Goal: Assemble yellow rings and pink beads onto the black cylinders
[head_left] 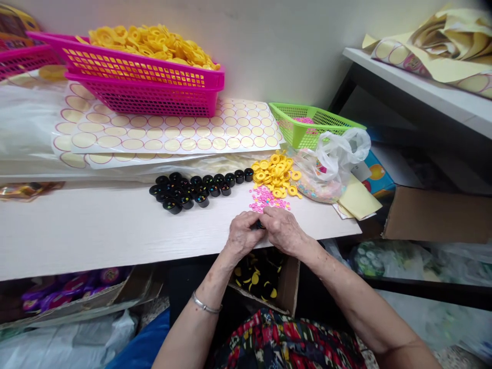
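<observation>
My left hand (243, 233) and my right hand (282, 229) meet at the front edge of the white table (96, 225), fingers curled together round a small black cap (260, 224) that barely shows between them. Just beyond lie small pink beads (265, 199), a heap of yellow rings (274, 174) and a cluster of black caps (190, 189) with coloured dots inside. Below my hands, a cardboard box (265, 279) holds black and yellow pieces.
Stacked pink baskets (146, 77) full of yellow rings rest on round-sticker sheets (172, 130) at the back. A green basket (311, 123) and a clear plastic bag (330, 164) stand to the right. A shelf (418, 87) with crumpled sheets is far right.
</observation>
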Action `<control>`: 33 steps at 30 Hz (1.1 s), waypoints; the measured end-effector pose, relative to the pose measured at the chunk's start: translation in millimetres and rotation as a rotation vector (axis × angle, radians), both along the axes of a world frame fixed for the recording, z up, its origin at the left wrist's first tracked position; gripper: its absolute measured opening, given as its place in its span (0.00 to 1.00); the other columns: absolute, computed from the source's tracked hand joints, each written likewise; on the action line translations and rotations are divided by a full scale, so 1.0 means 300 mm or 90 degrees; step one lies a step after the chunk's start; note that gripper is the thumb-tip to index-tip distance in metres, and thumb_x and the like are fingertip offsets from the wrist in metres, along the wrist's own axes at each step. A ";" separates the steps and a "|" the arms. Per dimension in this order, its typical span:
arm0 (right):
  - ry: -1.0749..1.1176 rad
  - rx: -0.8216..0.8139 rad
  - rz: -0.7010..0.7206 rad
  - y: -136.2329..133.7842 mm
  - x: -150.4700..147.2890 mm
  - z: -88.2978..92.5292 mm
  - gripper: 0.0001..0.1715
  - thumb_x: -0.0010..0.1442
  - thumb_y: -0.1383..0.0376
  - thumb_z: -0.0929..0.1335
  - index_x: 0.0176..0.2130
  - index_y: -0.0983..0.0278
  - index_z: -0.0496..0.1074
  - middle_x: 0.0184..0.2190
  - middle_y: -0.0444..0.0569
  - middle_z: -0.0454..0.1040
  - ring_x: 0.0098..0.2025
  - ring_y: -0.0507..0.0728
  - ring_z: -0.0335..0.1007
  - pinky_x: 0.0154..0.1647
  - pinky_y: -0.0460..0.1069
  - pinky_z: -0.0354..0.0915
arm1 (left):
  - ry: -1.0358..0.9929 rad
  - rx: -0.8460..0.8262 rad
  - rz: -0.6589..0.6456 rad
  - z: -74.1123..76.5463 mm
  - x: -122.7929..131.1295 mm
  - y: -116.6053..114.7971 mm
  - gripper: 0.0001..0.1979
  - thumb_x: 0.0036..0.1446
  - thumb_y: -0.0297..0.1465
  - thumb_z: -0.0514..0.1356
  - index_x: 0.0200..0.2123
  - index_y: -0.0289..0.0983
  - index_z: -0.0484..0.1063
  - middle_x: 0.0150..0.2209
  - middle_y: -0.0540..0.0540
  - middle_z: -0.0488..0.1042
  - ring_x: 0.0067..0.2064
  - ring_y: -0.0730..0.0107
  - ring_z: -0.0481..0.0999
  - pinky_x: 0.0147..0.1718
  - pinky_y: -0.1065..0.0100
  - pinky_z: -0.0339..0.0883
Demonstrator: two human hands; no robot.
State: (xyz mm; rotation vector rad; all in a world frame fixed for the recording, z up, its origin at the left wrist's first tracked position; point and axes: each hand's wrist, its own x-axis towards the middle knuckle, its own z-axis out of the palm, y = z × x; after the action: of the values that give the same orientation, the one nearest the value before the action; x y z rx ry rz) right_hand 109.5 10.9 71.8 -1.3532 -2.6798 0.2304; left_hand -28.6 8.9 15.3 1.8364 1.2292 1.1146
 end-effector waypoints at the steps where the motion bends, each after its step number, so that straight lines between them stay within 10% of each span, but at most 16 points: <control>1: 0.000 -0.009 -0.002 0.002 -0.001 0.003 0.14 0.53 0.75 0.59 0.36 0.67 0.70 0.30 0.51 0.67 0.32 0.54 0.58 0.33 0.48 0.53 | 0.001 -0.002 -0.002 -0.002 0.000 0.001 0.07 0.42 0.25 0.62 0.29 0.38 0.74 0.31 0.49 0.75 0.35 0.67 0.72 0.39 0.65 0.65; 8: 0.306 -0.146 -0.003 0.043 0.052 -0.020 0.09 0.56 0.72 0.62 0.32 0.65 0.72 0.27 0.45 0.68 0.31 0.51 0.62 0.33 0.45 0.57 | 0.015 0.009 0.007 -0.014 0.000 0.003 0.12 0.42 0.24 0.62 0.34 0.38 0.74 0.30 0.50 0.75 0.34 0.68 0.71 0.37 0.67 0.64; 11: 0.434 -0.083 -0.134 0.078 0.098 -0.061 0.06 0.56 0.69 0.63 0.30 0.66 0.70 0.26 0.45 0.68 0.31 0.51 0.63 0.35 0.46 0.59 | 0.024 0.006 0.015 -0.017 -0.001 0.004 0.12 0.40 0.26 0.65 0.33 0.37 0.74 0.29 0.49 0.74 0.33 0.68 0.70 0.35 0.67 0.64; 15: 0.336 0.050 -0.277 0.128 0.137 -0.098 0.06 0.54 0.66 0.64 0.33 0.65 0.71 0.33 0.49 0.68 0.35 0.55 0.63 0.36 0.48 0.59 | 0.016 -0.013 0.021 -0.017 -0.004 0.004 0.13 0.39 0.26 0.66 0.33 0.36 0.74 0.30 0.48 0.74 0.34 0.67 0.70 0.36 0.67 0.64; 24: 0.014 0.110 -0.261 0.191 0.105 -0.112 0.10 0.58 0.68 0.61 0.33 0.64 0.71 0.37 0.52 0.67 0.41 0.58 0.59 0.37 0.49 0.55 | -0.017 -0.013 0.046 -0.040 -0.008 0.005 0.23 0.33 0.27 0.69 0.39 0.34 0.74 0.38 0.44 0.74 0.42 0.61 0.72 0.43 0.62 0.66; 33: 0.242 0.125 -0.210 0.232 0.142 -0.129 0.10 0.56 0.69 0.61 0.26 0.65 0.68 0.32 0.51 0.68 0.40 0.57 0.60 0.41 0.50 0.56 | -0.115 -0.060 0.067 -0.008 -0.007 -0.002 0.23 0.34 0.31 0.70 0.38 0.34 0.74 0.38 0.43 0.73 0.41 0.63 0.72 0.43 0.64 0.67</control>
State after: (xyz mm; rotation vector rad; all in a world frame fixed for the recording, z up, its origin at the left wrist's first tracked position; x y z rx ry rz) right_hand 152.1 80.6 33.1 -1.4876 -2.0807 0.1627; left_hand -30.6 8.2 12.9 1.5807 1.2619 1.2295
